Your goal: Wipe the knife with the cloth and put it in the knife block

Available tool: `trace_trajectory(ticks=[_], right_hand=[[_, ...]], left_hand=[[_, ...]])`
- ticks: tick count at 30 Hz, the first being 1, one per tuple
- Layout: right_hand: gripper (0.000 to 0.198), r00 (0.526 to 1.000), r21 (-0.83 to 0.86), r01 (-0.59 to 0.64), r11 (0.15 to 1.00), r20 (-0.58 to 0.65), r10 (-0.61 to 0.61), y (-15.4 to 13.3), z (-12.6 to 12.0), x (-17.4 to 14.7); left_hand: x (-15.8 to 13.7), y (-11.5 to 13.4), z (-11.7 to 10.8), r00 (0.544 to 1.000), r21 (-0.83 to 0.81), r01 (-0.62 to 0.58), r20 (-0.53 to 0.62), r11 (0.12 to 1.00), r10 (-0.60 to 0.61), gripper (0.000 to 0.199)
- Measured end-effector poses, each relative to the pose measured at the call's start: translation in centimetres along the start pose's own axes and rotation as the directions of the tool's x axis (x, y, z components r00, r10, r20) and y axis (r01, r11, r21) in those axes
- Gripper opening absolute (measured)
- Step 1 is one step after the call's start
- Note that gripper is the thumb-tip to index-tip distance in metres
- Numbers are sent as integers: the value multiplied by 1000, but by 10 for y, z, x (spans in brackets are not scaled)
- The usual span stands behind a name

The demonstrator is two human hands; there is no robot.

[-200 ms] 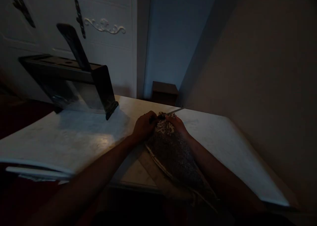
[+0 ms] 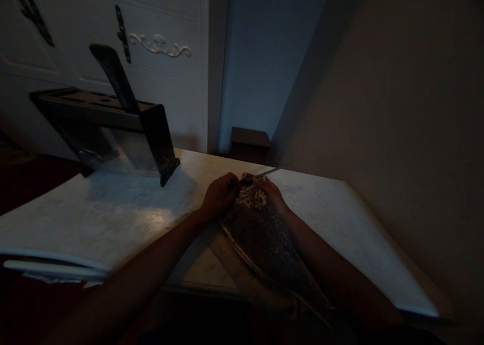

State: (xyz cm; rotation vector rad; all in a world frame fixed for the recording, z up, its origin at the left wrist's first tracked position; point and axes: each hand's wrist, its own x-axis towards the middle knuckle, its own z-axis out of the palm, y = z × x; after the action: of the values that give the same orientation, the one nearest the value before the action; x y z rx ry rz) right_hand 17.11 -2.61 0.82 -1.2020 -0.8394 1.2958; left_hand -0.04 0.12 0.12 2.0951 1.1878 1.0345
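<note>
Pale counter [image 2: 113,219], knife block [image 2: 109,128] holding handle [image 2: 113,77]

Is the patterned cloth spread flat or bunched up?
Bunched: the patterned cloth lies as a narrow gathered strip between both hands, trailing over the counter edge.

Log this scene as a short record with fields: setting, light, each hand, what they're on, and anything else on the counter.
setting: pale counter beside a wall, white cupboard door behind
light: very dim
left hand: on the far end of the cloth, closed around something small and dark; what it is cannot be told
right hand: resting on the same end of the cloth
cloth: dark, patterned, folded, running from the hands toward the counter's near edge
also on counter: dark knife block with one handle sticking up
</note>
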Motion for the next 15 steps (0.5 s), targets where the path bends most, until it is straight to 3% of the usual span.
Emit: trace_trajectory(ticks=[15], right_hand=[[24, 999, 83, 21, 996, 43, -24, 3, -9, 8]], left_hand=[[0, 1, 0, 999, 39, -40, 14, 998, 39, 8]])
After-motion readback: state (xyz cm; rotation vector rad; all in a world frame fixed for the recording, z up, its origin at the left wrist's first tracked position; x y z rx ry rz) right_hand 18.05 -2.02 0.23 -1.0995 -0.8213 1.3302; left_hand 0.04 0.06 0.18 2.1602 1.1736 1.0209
